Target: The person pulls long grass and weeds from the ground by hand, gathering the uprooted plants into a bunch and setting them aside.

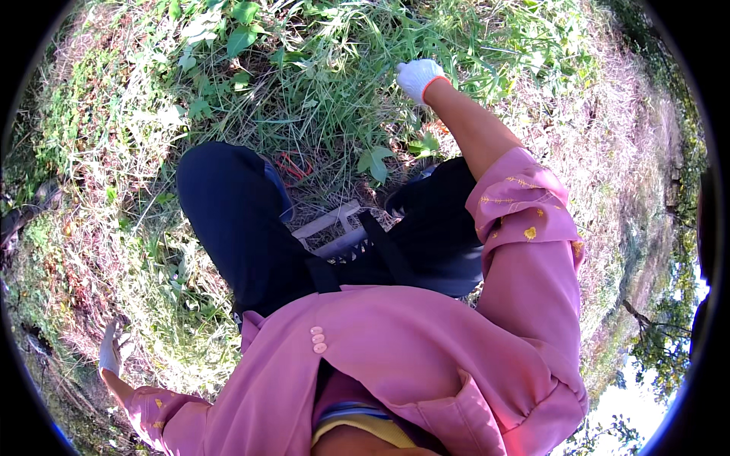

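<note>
My right hand (pixel 421 78), in a white knit glove with an orange cuff, is ahead of me among green grass (pixel 353 74). Its fingers are curled and turned away, so whatever they may grip is hidden. Far out to the left, my left hand (pixel 112 349), also white-gloved, hangs over dry grass (pixel 165 336) with its fingers apart and nothing visible in them. Broad-leaved weeds (pixel 241 40) grow at the upper left. A single leafy plant (pixel 375 162) stands between my feet.
Under my bent legs, in dark trousers (pixel 228 199), is a low light-coloured frame (pixel 328 222) with black straps (pixel 385 242). Thin red pieces (pixel 293 167) lie by my left shoe (pixel 279 191). Branches with leaves (pixel 656 325) show at the right rim.
</note>
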The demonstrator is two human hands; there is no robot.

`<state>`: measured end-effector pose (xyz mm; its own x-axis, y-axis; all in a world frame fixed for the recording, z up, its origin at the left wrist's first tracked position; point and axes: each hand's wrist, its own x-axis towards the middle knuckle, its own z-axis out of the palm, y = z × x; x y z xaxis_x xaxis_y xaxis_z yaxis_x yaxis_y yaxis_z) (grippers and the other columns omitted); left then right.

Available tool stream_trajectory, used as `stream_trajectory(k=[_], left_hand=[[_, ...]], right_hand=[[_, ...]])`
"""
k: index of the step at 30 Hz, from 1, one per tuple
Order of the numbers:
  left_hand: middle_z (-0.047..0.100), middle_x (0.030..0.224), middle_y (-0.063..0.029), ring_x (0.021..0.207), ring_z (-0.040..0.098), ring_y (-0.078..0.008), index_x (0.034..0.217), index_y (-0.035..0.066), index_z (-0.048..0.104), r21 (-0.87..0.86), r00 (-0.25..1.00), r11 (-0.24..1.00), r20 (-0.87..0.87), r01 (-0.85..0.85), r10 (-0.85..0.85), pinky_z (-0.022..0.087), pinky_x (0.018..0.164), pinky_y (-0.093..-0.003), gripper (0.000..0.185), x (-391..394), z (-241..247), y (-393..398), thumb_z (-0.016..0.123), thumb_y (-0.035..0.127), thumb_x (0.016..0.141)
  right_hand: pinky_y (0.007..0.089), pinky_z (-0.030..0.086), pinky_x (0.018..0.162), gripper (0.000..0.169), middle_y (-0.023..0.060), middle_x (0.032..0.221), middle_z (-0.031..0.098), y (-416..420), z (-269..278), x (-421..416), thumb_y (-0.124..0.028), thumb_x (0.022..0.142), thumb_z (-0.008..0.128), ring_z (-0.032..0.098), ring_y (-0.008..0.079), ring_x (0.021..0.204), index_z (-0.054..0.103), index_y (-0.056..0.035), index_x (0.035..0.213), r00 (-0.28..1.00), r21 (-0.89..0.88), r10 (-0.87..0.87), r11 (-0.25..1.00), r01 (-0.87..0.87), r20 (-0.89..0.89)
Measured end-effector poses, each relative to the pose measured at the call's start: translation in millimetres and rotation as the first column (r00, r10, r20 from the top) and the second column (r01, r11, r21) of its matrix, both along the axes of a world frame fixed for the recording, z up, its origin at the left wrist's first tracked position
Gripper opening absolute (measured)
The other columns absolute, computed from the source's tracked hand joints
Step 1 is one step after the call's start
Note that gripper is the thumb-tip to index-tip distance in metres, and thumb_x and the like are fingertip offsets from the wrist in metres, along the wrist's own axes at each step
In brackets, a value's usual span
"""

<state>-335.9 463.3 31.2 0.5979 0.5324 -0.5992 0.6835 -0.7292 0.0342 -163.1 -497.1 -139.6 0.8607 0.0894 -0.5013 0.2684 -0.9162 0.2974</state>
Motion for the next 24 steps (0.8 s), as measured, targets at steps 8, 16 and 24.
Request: stream_trajectory(k=[8,16,24], left_hand=[[0.051,0.135,-0.0088,0.126,0.045,-0.0172,0.134,0.001,0.048,-0.276,0.712,0.8,0.657,0.533,-0.247,0.03,0.109,-0.0322,0.043,187.1,35.6,-247.5,0.046,0.024,0.097],[0.051,0.135,-0.0107,0.126,0.046,-0.0202,0.132,0.005,0.05,-0.323,0.441,0.306,0.729,0.896,-0.524,0.035,0.106,-0.0335,0.047,234.6,50.2,-590.8,0.054,0.031,0.094],[0.04,0.142,-0.0178,0.129,0.044,-0.0281,0.139,0.003,0.037,-0.185,0.152,-0.006,0.828,0.983,-0.54,0.037,0.106,-0.0334,0.065,255.3,-47.9,-738.7,0.063,0.034,0.089]], right_hand=[[0.0461,0.048,0.083,0.033,0.0187,0.101,0.065,-23.8,38.9,5.4,-0.033,0.092,0.046,0.061,0.0383,0.094,0.06,-0.0082,0.109,0.958,0.448,-0.274,0.869,0.209,0.085],[0.0364,0.047,0.076,0.031,0.0158,0.089,0.064,-8.2,113.8,16.5,-0.031,0.09,0.054,0.06,0.0324,0.082,0.061,-0.0047,0.104,0.626,0.722,-0.543,0.691,-0.047,0.56],[0.0375,0.045,0.059,0.018,0.0173,0.068,0.058,14.3,138.4,9.5,-0.022,0.089,0.055,0.057,0.0319,0.061,0.062,-0.0055,0.088,0.593,0.879,-0.674,0.459,-0.131,0.441]])
